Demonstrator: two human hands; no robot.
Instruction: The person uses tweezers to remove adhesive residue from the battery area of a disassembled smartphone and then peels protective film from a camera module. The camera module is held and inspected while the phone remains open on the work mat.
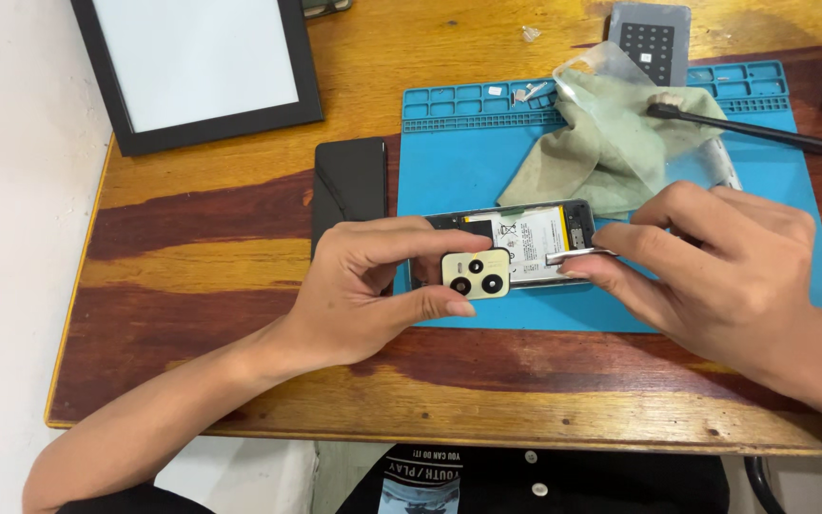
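Observation:
My left hand (373,286) pinches a small pale-gold camera cover (476,272) with three dark lens holes between thumb and fingers. It is held just above an opened phone (525,238) that lies on the blue work mat (468,171), its white battery showing. My right hand (715,271) grips metal tweezers (573,254), whose tips point left toward the camera cover, over the phone's right part.
A green cloth (611,143) and clear film lie on the mat behind the phone, with a black-handled brush (753,127) across them. A dark phone back cover (349,186) lies left of the mat. A black-framed white panel (202,67) sits at the back left, a grey perforated pad (649,38) at the back.

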